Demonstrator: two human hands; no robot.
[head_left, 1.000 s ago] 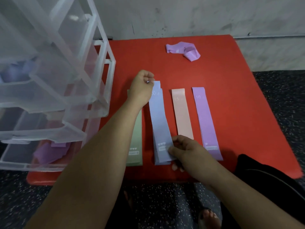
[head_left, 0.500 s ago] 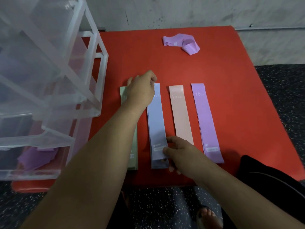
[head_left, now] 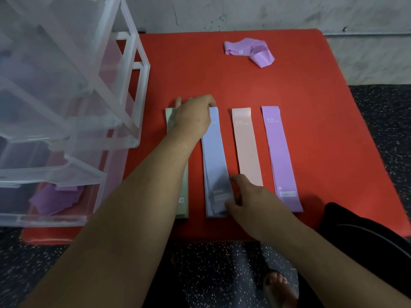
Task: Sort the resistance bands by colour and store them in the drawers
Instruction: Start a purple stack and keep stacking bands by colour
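Flat bands lie side by side on the red table (head_left: 322,152): a green one (head_left: 184,196) mostly under my left forearm, a blue stack (head_left: 214,161), a pink band (head_left: 246,150) marked 15, and a purple band (head_left: 279,156) marked 10. My left hand (head_left: 192,117) pinches the far end of the blue stack. My right hand (head_left: 246,201) grips its near end. A crumpled purple band (head_left: 251,51) lies at the far side of the table.
A clear plastic drawer unit (head_left: 66,112) stands on the table's left side, with purple bands (head_left: 55,196) in its lowest drawer. A wall runs behind the table. Speckled dark floor and a foot (head_left: 279,287) show below the near edge.
The blue band's offset far end has been drawn down level with the stack beneath it. Both hands stay at its ends, and the camera has shifted a little.
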